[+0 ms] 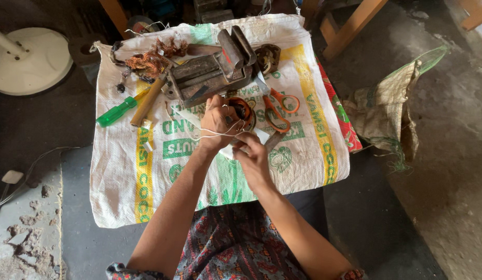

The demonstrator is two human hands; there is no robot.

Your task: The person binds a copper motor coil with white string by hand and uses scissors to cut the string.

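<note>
Soft daylight falls evenly across the scene, brightest on the white woven sack (220,155) in the middle and on the pale floor at the right. Shadows are faint and short. The far left corner is dim. Edges bend slightly from the wide lens; focus is sharp throughout.

A dark concrete floor (23,135) lies in soft daylight, paler and dusty at right, cracked and crumbling at lower left. A white round stand base (31,59) sits at upper left, wooden legs (352,26) stand at top right, and a crumpled sack (388,106) lies at right
</note>
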